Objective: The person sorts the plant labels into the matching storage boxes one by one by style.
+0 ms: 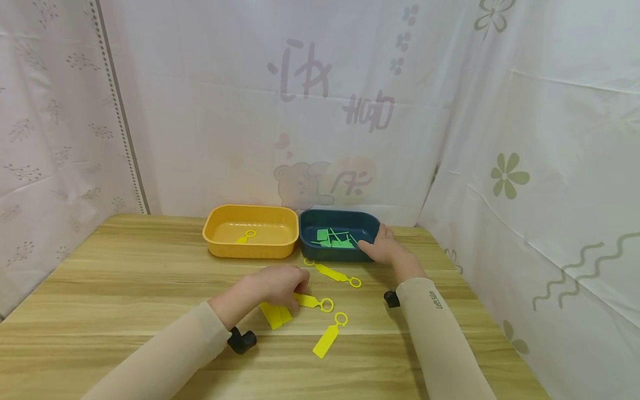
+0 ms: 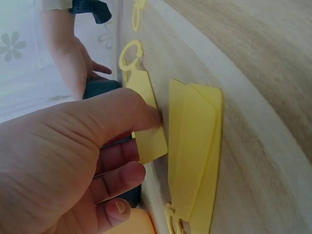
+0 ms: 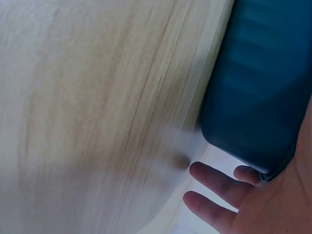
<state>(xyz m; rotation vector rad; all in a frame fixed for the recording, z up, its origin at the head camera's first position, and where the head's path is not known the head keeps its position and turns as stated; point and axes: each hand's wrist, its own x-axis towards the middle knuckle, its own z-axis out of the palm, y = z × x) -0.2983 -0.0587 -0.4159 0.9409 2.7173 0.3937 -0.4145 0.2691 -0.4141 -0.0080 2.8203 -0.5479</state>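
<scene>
Between thumb and index finger my left hand (image 1: 280, 284) pinches a yellow plastic tag (image 2: 150, 141) with a ring at its end, just over the table. Overlapping yellow tags (image 2: 195, 151) lie right beside that hand. At the right end of the dark blue bin (image 1: 332, 255), my right hand (image 1: 387, 250) holds the rim, thumb over the front edge and fingers around the outside. Its other fingers (image 3: 212, 179) stretch past the bin's corner in the right wrist view. Several green pieces (image 1: 341, 243) lie inside this bin.
A yellow-orange bin (image 1: 252, 251) stands against the blue one's left side, with a yellow tag (image 1: 242, 239) inside. More yellow tags lie on the wooden table (image 1: 125, 294): some before the blue bin (image 1: 332, 255), one nearer me (image 1: 326, 340). Patterned curtains (image 1: 210, 111) surround the table.
</scene>
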